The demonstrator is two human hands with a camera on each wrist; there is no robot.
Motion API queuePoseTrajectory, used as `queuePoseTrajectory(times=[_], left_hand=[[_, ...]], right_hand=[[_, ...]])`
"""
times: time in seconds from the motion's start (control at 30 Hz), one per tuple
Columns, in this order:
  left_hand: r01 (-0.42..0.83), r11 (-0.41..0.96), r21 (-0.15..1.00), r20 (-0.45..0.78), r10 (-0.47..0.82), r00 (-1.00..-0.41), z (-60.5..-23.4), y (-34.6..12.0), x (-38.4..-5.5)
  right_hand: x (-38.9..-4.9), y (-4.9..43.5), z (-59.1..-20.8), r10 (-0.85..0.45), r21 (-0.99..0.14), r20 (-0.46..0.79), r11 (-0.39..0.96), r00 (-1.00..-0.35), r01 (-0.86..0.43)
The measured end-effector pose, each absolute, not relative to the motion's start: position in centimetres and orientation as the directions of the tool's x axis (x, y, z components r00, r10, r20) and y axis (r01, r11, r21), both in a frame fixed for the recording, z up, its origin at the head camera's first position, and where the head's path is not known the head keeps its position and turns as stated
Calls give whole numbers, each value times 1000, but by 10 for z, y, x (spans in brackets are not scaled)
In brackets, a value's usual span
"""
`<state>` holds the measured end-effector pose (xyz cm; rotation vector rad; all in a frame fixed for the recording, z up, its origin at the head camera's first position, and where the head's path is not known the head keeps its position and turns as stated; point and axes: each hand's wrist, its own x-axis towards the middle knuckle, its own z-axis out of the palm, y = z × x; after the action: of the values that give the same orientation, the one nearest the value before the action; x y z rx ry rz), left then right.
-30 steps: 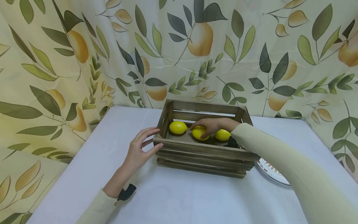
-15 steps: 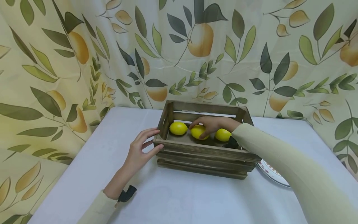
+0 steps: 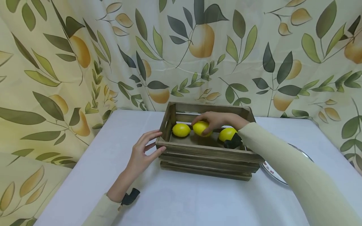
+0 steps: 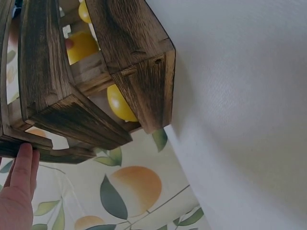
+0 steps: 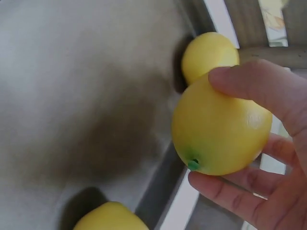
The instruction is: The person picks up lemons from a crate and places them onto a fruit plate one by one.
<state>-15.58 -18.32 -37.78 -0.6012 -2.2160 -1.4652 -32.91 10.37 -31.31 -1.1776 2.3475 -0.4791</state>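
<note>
My right hand (image 3: 219, 119) grips a yellow lemon (image 3: 200, 128) between thumb and fingers inside a slatted wooden crate (image 3: 209, 153). In the right wrist view, this lemon (image 5: 220, 129) shows a green tip, and a shadow falls on the crate floor beside it. One lemon (image 3: 181, 130) lies left of the hand in the crate. Another lemon (image 3: 226, 134) lies to the right, partly hidden by the black wrist band. My left hand (image 3: 141, 152) touches the crate's front left corner, fingers extended along the left end and thumb at the front board.
Right of the crate, a plate (image 3: 269, 171) with a patterned rim is mostly covered by the right sleeve (image 3: 294, 169). A white cloth lies over the table (image 3: 181, 201). Behind hangs a curtain (image 3: 240, 62) printed with fruit and leaves.
My right hand has raised the middle lemon slightly from the crate floor. The left hand keeps its place at the corner.
</note>
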Motion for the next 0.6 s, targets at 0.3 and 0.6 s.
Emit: queuePoseTrajectory(times=[0.3,0.6], left_hand=[[562,360,745,556,131,-821,-377,-182,-156],[553,372,745,546,136,-827,-378,-183,-155]], right_hand=[[-326,104,-303,-830,-537,-216,541,-514,-647],[-320,108,-287,-830,-550,-227,541,-510,-636]])
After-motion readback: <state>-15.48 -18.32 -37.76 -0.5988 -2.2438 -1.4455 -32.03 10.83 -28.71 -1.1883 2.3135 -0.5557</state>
